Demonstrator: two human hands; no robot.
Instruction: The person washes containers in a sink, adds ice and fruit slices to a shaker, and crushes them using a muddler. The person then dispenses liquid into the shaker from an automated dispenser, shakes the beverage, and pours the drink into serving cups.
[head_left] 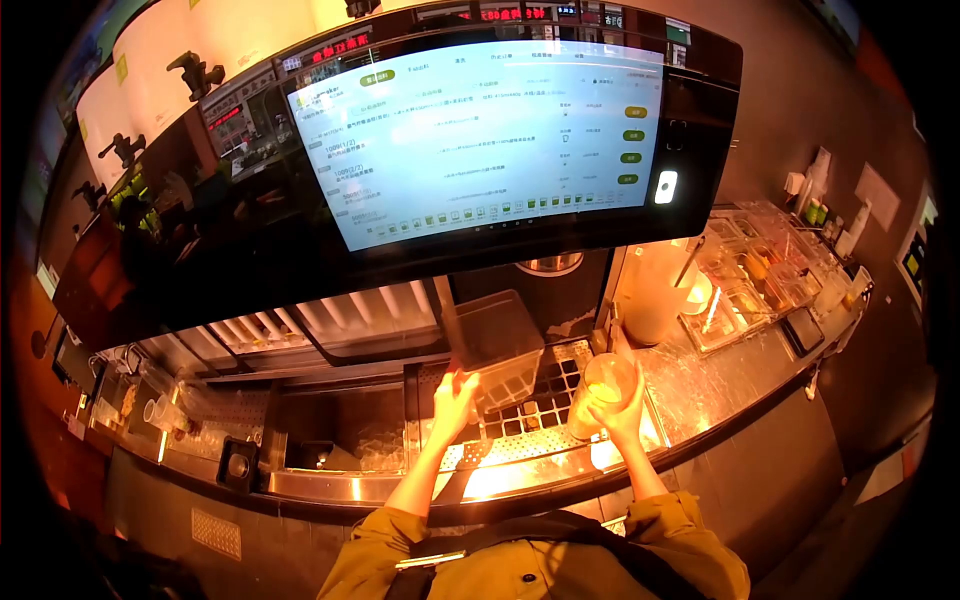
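At four o'clock, our right hand (624, 414) wraps a see-through cup (607, 375).
At six, our left hand (455, 403) is half closed beside a tub (500, 335).

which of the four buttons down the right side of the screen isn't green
The topmost button on the screen: it is yellow-orange, while the three buttons lined up below it are all green.

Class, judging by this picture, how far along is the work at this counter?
Possibly done: the clear cup seems to hold something pale. In hand: the right hand grips that cup; the left hand is at a clear rectangular container. Remaining: unclear; the screen lists several entries, but their status is unreadable.
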